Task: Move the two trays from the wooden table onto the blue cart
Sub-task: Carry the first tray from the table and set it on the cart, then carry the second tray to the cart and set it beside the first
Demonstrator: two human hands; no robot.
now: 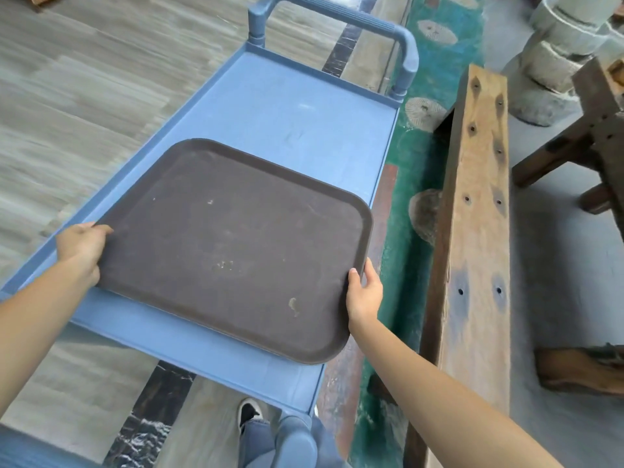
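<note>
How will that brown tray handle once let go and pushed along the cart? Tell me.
The brown tray looks stiff: held at two edges, it shows no sag. Flat and empty, it probably slides easily on the smooth blue cart, whose raised rim should stop it.

The blue plastic cart [287, 106] has its far half bare, open room between the dark brown rectangular tray [233, 238] and the cart's arched blue handle [341, 18], which bars the far end. A low raised rim runs along both long sides of the cart. The tray covers the near half, its right corner hanging past the rim. Right of the cart, a long weathered wooden plank [472, 211] stands near, leaving a narrow green-floored lane between them.
</note>
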